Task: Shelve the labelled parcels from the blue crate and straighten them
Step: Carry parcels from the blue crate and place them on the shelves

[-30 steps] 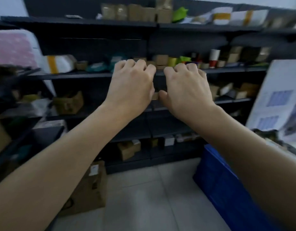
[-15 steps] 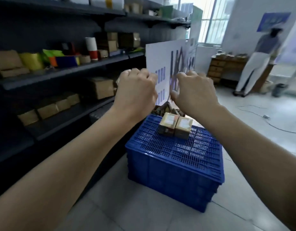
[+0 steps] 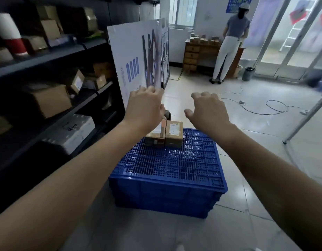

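Left hand [image 3: 144, 107] and right hand [image 3: 209, 110]: both empty, fingers loosely bent, held apart above the far end of the blue crate [image 3: 167, 196]. The crate is moulded plastic with solid walls and a flat lattice top. Two labelled parcels [image 3: 173, 134], rectangular brown card with white labels, sit side by side and touching on that lattice, partly under the left hand. At left, dark metal shelving [image 3: 48, 58] holds cardboard boxes [image 3: 49, 100] and a white foam box [image 3: 75, 131].
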A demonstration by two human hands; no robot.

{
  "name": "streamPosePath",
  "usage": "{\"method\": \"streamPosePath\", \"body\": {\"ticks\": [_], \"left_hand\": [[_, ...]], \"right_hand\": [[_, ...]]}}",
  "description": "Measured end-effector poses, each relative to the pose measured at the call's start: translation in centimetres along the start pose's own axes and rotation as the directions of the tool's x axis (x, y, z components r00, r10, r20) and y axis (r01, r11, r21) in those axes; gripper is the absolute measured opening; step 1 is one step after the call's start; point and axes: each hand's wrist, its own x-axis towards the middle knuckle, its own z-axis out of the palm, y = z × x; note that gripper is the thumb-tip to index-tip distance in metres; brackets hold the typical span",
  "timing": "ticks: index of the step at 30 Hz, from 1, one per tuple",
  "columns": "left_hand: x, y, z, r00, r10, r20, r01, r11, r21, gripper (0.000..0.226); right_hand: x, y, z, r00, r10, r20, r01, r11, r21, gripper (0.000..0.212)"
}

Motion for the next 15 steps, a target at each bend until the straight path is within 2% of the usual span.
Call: {"method": "streamPosePath", "body": {"ticks": [3,7,15], "left_hand": [[3.0,-1.2,4.3,0.999,-0.007,0.053,0.009,0.999,-0.045,0.046],[7.7,-2.7,10.4,0.988,-0.066,0.139,0.072,0.997,-0.041,0.038],[16.2,-5.8,22.2,0.935,-0.235,0.266,0.273,0.955,-0.118,0.037]], "right_hand": [[3.6,1.4,3.7,0.999,0.005,0.054,-0.007,1.000,0.023,0.049],[9.5,3.0,9.3,0.987,-0.031,0.155,0.021,0.998,0.066,0.050],[21.4,7.0,20.4,0.957,-0.071,0.280,0.036,0.991,0.127,0.052]]}}
